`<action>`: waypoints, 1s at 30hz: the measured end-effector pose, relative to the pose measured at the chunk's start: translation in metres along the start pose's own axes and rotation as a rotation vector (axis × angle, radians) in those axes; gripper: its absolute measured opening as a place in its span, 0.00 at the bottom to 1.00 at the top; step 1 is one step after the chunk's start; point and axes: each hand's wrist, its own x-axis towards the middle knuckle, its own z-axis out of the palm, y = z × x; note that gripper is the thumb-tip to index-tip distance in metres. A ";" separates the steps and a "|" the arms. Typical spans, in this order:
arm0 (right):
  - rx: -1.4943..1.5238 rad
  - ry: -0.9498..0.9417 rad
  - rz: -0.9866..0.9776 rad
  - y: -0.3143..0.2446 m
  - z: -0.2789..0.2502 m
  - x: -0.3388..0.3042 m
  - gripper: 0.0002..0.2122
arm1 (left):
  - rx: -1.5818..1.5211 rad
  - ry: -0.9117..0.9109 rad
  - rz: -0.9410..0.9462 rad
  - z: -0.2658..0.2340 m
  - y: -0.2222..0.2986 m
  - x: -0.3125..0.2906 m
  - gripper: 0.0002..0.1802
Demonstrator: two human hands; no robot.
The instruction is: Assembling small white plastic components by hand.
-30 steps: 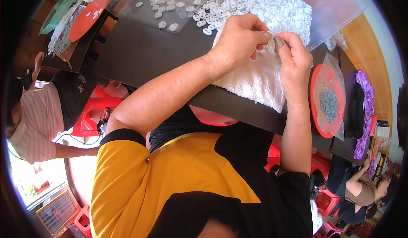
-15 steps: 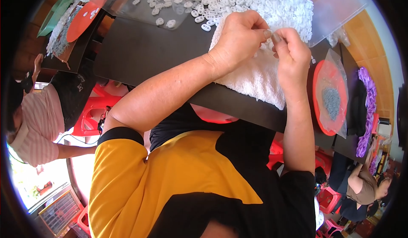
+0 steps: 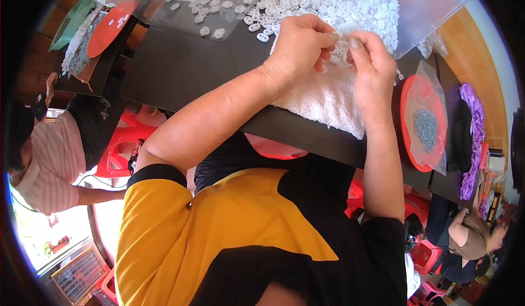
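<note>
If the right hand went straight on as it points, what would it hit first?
Probably the heap of small white pieces beyond the right hand, though depth is unclear.

A towel (image 3: 328, 107) and white pieces (image 3: 262, 37) strew the dark table (image 3: 186, 65).

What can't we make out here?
Head view, all:
Left hand: its own grip hides any held item.
Right hand: same.
White heap: far end cut off by top edge.
Towel: far end hidden by hands and heap.
Grey bits: single shapes too small.
</note>
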 end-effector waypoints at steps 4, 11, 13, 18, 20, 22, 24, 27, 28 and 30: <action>-0.080 0.017 -0.124 0.003 -0.004 0.000 0.05 | -0.038 0.004 -0.029 0.001 0.002 0.000 0.05; -0.142 0.017 -0.175 0.007 -0.007 0.003 0.07 | -0.038 0.035 -0.009 -0.007 0.006 0.000 0.06; -0.202 -0.007 -0.200 0.015 -0.013 0.006 0.07 | -0.011 0.073 0.039 -0.008 0.013 0.000 0.07; -0.408 -0.082 -0.277 0.018 -0.013 0.007 0.05 | -0.082 0.117 0.065 -0.015 0.014 0.008 0.07; -0.528 -0.100 -0.309 0.015 -0.011 0.006 0.05 | -0.114 0.122 0.071 -0.018 0.014 0.009 0.07; -0.562 -0.087 -0.344 0.015 -0.009 0.006 0.05 | -0.164 0.143 0.074 -0.019 0.015 0.011 0.07; -0.631 -0.069 -0.419 0.015 -0.006 0.007 0.05 | -0.189 0.152 0.081 -0.020 0.014 0.013 0.06; -0.684 -0.042 -0.518 0.012 0.004 0.007 0.05 | -0.222 0.169 0.083 -0.022 0.013 0.015 0.06; -0.703 -0.061 -0.499 0.009 0.007 0.006 0.05 | -0.228 0.178 0.072 -0.023 0.012 0.015 0.06; -0.745 -0.108 -0.462 0.005 0.010 0.007 0.06 | -0.244 0.189 0.075 -0.025 0.012 0.018 0.06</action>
